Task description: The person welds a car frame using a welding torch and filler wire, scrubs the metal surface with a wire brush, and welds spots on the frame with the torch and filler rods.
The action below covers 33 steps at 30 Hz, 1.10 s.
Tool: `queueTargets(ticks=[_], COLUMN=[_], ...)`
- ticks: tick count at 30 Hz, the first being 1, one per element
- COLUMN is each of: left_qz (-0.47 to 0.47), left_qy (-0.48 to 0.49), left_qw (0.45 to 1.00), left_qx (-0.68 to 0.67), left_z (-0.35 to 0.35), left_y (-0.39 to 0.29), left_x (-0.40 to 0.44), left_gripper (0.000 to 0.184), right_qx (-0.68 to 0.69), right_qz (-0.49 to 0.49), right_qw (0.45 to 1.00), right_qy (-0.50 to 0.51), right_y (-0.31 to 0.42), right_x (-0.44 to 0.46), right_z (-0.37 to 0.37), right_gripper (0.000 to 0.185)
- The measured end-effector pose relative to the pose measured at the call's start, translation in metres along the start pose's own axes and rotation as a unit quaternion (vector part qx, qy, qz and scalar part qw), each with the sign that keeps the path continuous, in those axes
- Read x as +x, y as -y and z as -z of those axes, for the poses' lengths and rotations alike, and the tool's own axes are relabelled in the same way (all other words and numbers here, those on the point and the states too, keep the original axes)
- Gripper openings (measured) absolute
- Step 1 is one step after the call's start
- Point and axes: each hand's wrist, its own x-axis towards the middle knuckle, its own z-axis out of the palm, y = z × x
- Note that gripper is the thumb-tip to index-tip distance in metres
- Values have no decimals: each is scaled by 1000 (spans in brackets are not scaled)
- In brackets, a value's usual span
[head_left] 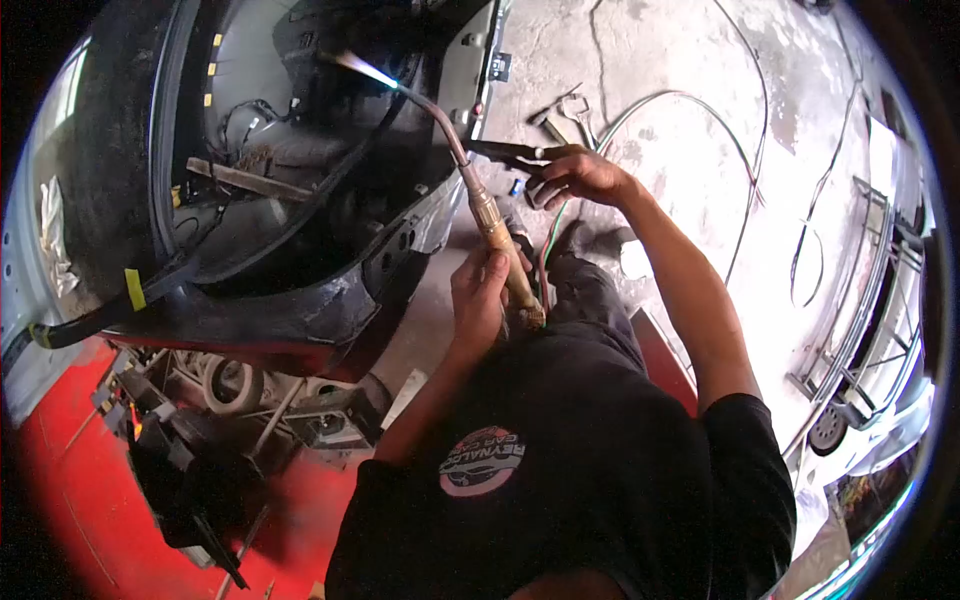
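A brass torch [492, 220] with a curved copper-coloured neck is gripped in my left hand [479, 295], its fingers closed round the handle. From the tip a bright blue-white flame [368, 69] points up and left, over the open dark car body [300, 290]. My right hand [590, 176] is closed on a dark pliers-like tool [505, 152], whose far end lies close beside the torch neck. Whether the tool touches the neck I cannot tell. Red and green hoses [549, 245] show near the base of the torch handle.
Metal tools [572, 112] and looping hoses [690, 97] lie on the concrete floor [680, 45]. A wooden strip [245, 180] and wires are inside the car body. Below it are a wheel [232, 385] and loose parts on red flooring [85, 480]. A metal rack [860, 300] stands at right.
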Motion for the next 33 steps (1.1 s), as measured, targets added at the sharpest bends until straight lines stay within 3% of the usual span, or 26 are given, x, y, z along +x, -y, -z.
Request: queueTargets(ticks=[1,2,5,6,10,13,14,17,19,21,26,30,33], left_qz=[4,-3,-13,-4,-5,1,-1,-7,-6,0,-3,-33,-18], left_qy=[4,9,14,8,-14,-29,-38,-69,-104,-112,-163,-185,-191], left_qw=[1000,1000,1000,1000,1000,1000,999,997,994,994,986,982,981], left_qx=[3,3,-1,-6,-10,-10,-19,-32,-24,-6,-20,7,9], left_z=[3,7,16,18,15,6,1,-16,-34,-44,-74,-85,-94], left_y=[-1,-1,1,3,3,5,5,4,5,7,9,14,7], left_x=[2,2,11,13,15,13,13,13,12,10,7,10,9], left_gripper=[33,33,35,35,36,35,34,31,31,32,35,38,39], right_qx=[-1,-7,-78,-109,-171,-107,-129,-157,-165,-108,-12,-74,-173], right_qz=[-4,-21,-30,-57,-81,-151,-103,-125,-33,-99,-71,-36,81], right_qw=[1000,999,994,987,980,981,985,977,986,989,997,996,982], right_qy=[-5,-40,-69,-102,-62,-57,-41,-74,-12,-9,-15,-38,-5], right_y=[3,5,-3,-8,1,-2,-16,14,14,18,-33,8,71], right_x=[-2,2,14,20,30,42,44,19,14,19,19,-16,-66], right_z=[-3,-7,-4,-8,-5,8,19,-8,-11,-15,18,3,-11], right_gripper=[104,89,68,49,33,31,29,30,35,34,32,25,27])
